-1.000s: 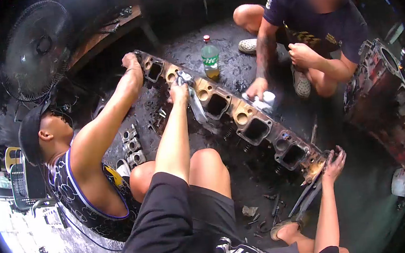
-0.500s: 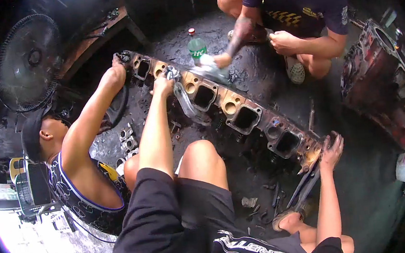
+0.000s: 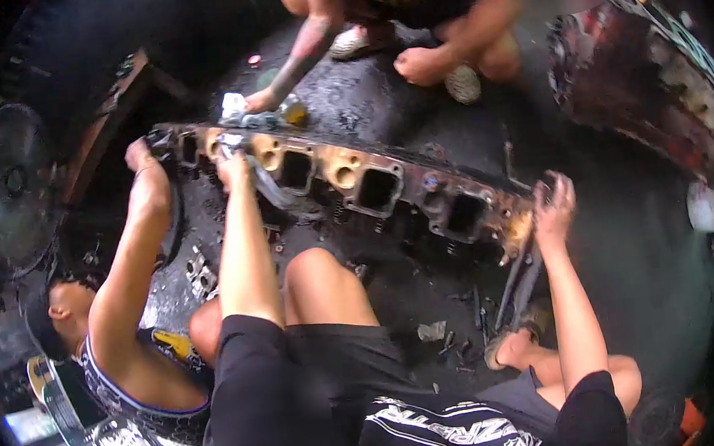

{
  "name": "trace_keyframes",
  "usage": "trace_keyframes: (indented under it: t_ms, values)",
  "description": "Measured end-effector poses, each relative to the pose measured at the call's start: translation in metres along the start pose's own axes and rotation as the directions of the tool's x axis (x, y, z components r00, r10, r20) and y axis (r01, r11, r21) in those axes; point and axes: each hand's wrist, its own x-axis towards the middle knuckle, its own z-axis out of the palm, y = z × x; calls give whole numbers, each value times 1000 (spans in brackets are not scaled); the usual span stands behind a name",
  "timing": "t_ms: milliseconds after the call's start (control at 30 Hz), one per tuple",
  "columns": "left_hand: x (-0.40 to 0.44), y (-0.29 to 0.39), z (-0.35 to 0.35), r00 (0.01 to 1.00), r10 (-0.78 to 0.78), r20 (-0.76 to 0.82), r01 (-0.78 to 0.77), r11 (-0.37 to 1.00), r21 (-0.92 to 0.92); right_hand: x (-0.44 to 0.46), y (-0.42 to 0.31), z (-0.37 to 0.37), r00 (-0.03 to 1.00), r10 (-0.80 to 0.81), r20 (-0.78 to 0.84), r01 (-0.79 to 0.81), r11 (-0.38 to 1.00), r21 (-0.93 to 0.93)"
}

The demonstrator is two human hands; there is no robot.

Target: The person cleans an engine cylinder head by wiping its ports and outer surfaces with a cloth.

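A long engine cylinder head [image 3: 353, 172], with square ports and tan patches, stretches slantwise across the view, its right end lower. My left hand [image 3: 233, 167] is closed on a crumpled grey rag [image 3: 269, 185] at the head's left part; the rag's tail hangs down the near side. My right hand [image 3: 555, 212] grips the head's right end, fingers bent over the corner. A co-worker's hand [image 3: 140, 150] is at the far left end. Another co-worker's hand [image 3: 261, 101] holds whitish crumpled material [image 3: 234, 106] against the far edge.
Dark rods [image 3: 516, 290] and small loose parts lie on the oily floor below the head. A large rusty engine block [image 3: 616, 73] stands at right. A fan [image 3: 9, 181] stands at left, near a wooden bench [image 3: 106, 122]. Crouching people are at left and across from me.
The view has shifted, so most things sit further left and higher. The far co-worker's hand has moved leftward along the head's far edge. My hands keep their places on it.
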Motion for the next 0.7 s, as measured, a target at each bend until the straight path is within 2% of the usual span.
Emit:
trace_keyframes:
  t_ms: [33, 67, 100, 133, 167, 233, 267, 300, 367, 433, 467, 500, 533, 567, 633, 700]
  values:
    - [-12, 17, -14, 996, 93, 12, -93, 989, 116, 1, -3, -2, 999, 49, 21, -49, 999, 11]
    - [-19, 21, -20, 997, 63, 34, -60, 994, -95, 2, -5, -3, 999, 49, 6, -48, 999, -24]
    - [-27, 29, -27, 985, 171, -21, -171, 985, -35, 1, -5, -2, 999, 47, -8, -47, 998, -52]
    - [-26, 31, -28, 987, 162, -7, -153, 917, -369, 2, -4, -2, 998, 64, 2, -64, 998, -29]
    - [-29, 29, -28, 989, 150, 13, -105, 748, -656, 1, -2, -1, 999, 53, -8, -53, 998, -43]
    - [-89, 73, -57, 978, 33, 207, 158, 533, -831, 2, -9, -7, 994, 107, 36, -106, 994, -10]
    - [-114, 81, -67, 945, 86, 315, 242, 463, -853, 1, -8, -6, 996, 83, 15, -82, 996, -39]
    - [-141, 87, -76, 915, 200, 350, 219, 482, -848, 0, -1, -1, 998, 68, -2, -68, 997, -27]
    - [-208, 108, -89, 831, 385, 401, 227, 422, -878, 1, -3, -4, 998, 57, -15, -57, 998, -1]
    - [-260, 99, -67, 870, 415, 265, -70, 637, -767, 0, -5, -6, 998, 66, 0, -66, 998, 5]
    - [-291, 98, -56, 834, 472, 286, -245, 781, -575, 2, -6, -7, 998, 69, -1, -69, 998, 9]
    - [-321, 98, -44, 792, 517, 324, -413, 845, -339, 4, -7, -8, 998, 65, -5, -65, 998, 5]
    - [-343, 92, -28, 668, 629, 397, -658, 749, -80, 3, -9, -10, 998, 65, -9, -65, 998, -3]
    - [-357, 81, -14, 533, 682, 501, -832, 530, 163, 1, -8, -11, 998, 65, -9, -65, 998, -8]
    - [-365, 69, 4, 555, 724, 411, -827, 532, 180, 2, -1, -6, 997, 71, -6, -71, 997, 14]
    - [-362, 71, 1, 597, 697, 398, -796, 576, 186, -2, 1, -5, 994, 105, 19, -105, 994, 8]
